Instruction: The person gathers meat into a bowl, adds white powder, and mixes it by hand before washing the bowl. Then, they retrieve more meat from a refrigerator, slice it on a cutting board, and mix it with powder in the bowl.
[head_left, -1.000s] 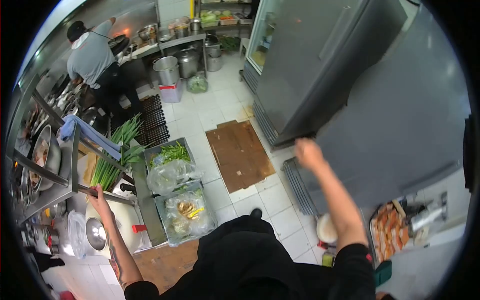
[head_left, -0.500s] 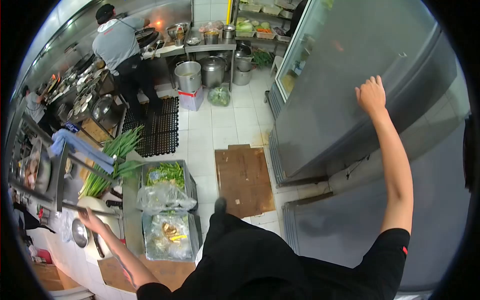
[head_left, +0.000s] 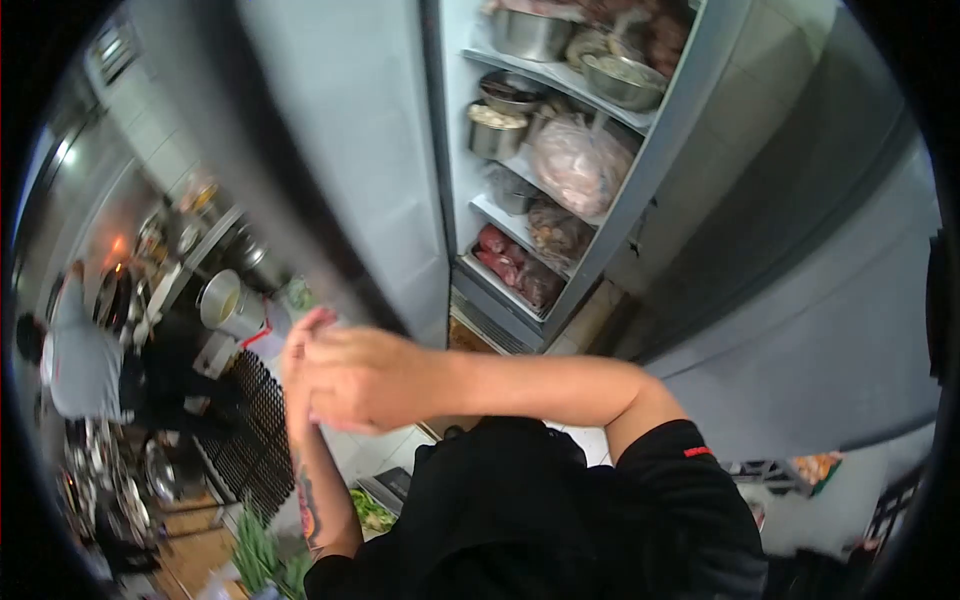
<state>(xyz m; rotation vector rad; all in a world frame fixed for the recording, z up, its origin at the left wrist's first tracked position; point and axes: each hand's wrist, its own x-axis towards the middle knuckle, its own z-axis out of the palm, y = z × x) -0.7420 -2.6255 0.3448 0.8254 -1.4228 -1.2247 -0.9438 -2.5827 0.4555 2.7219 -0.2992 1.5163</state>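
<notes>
My right hand [head_left: 368,385] reaches across my body to the left, its fingers curled out of sight. Just behind it rises my left hand [head_left: 298,365], blurred and largely covered by the right one, with fingertips showing above. Both overlap the lower end of the fridge door [head_left: 390,150], which stands swung out to the left. I cannot tell what the right fingers hold. Beyond the door is the open fridge, its shelves [head_left: 530,165] carrying metal bowls and pots, a bulging clear plastic bag [head_left: 580,165] and a bottom tray of wrapped red meat [head_left: 510,265].
At the left a person in a grey shirt [head_left: 85,340] works by a lit stove. A large pot [head_left: 232,305] and a black rubber mat [head_left: 250,430] are on that side. Green onions [head_left: 260,550] lie at the lower left. Another grey appliance [head_left: 800,330] stands to the right.
The grey fridge door has swung open to the left, exposing the shelves. My right hand has moved from the door's right side across to the left, beside my left hand. My view has turned right.
</notes>
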